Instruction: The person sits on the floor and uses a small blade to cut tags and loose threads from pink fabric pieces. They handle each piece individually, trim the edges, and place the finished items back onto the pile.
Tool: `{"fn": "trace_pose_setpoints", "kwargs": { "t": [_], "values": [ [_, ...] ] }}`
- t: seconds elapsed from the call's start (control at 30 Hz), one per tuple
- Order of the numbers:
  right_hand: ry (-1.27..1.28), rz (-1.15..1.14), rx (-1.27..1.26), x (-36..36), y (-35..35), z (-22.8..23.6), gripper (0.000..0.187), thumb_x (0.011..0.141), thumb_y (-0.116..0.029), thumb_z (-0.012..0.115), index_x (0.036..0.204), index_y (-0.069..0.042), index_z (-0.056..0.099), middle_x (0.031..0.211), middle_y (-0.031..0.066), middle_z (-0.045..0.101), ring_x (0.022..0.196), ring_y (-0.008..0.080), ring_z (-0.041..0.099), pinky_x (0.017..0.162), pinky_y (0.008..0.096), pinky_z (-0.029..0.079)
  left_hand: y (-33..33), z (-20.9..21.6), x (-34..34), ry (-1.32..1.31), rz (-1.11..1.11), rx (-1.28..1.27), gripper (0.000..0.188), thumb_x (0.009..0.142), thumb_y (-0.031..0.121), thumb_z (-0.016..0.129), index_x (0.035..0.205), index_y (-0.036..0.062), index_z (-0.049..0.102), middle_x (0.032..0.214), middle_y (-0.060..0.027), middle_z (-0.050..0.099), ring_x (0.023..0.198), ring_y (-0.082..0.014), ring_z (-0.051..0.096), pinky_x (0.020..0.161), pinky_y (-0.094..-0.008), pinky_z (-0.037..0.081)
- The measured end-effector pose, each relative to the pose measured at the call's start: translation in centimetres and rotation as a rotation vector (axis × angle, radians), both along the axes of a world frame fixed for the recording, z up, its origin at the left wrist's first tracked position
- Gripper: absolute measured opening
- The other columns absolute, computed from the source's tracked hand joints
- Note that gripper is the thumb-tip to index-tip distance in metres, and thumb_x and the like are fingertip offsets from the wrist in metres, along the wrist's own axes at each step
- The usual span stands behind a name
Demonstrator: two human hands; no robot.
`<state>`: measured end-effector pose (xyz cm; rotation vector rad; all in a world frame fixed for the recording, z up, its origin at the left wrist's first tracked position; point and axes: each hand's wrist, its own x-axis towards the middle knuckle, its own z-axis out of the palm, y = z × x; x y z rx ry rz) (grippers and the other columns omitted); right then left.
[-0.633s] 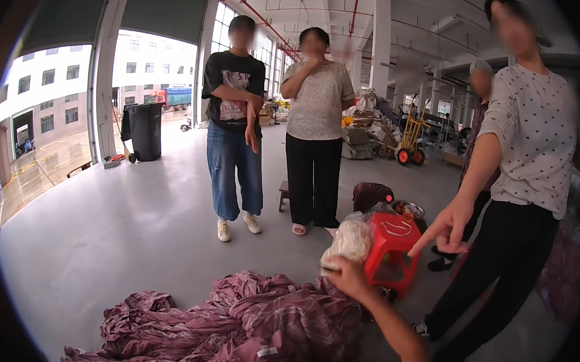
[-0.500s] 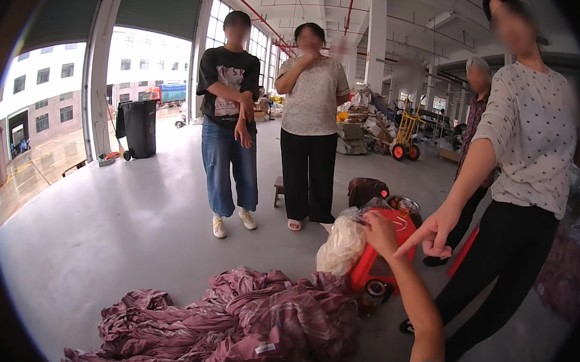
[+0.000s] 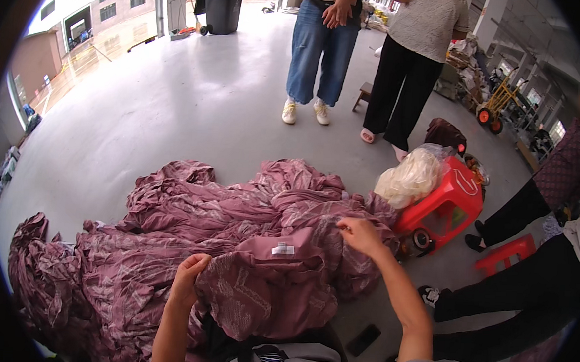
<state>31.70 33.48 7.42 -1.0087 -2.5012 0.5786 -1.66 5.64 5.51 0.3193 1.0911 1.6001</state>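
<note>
A mauve garment [image 3: 256, 302] with a pale pattern lies across my lap, its white label [image 3: 284, 250] facing up. My left hand [image 3: 191, 274] pinches the left edge of this garment. Off the garment's right side, my right hand [image 3: 361, 236] is raised over the pile with thumb and fingertips together. Whatever may be between those fingertips is too small to make out. A large heap of the same mauve cloth [image 3: 208, 212] spreads over the floor in front of me and to my left.
Right of the heap are a red plastic stool [image 3: 461, 188], a clear bag of cream-coloured material [image 3: 409, 180] and a dark round-topped container [image 3: 422, 241]. A black phone [image 3: 364, 340] lies on the floor [image 3: 195, 102]. Two people stand ahead; others are at right near a second red stool [image 3: 506, 255].
My right hand has come back from the cream-coloured bag to above the heap. My left hand now shows fully, holding the garment. The view has tilted down.
</note>
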Motion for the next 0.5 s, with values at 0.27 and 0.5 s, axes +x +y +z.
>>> {"fn": "trace_pose_setpoints", "kwargs": {
  "t": [0.27,0.5],
  "values": [
    [0.081,0.146,-0.21,-7.4,-2.8,-5.6,0.02,0.079,-0.013,0.063,0.096,-0.004,0.065,0.086,0.0141,0.066,0.077,0.0292,0.065,0.068,0.0374,0.05,-4.9,-1.6,-2.1,0.168,0.185,-0.114,0.013,0.083,0.009,0.068,0.094,0.0051,0.063,0.086,0.0013,0.062,0.078,-0.0077,0.057,0.074,-0.0221,0.045],
    [0.266,0.241,-0.635,-14.6,-5.4,-6.0,0.024,0.084,-0.012,0.064,0.105,0.0,0.063,0.084,0.0087,0.069,0.066,0.0138,0.064,0.06,0.0263,0.05,-4.8,-4.4,-2.4,0.122,0.218,-0.085,0.021,0.081,0.005,0.069,0.101,0.0046,0.061,0.086,-0.0012,0.064,0.075,-0.0072,0.058,0.068,-0.0212,0.046]
  ]
}}
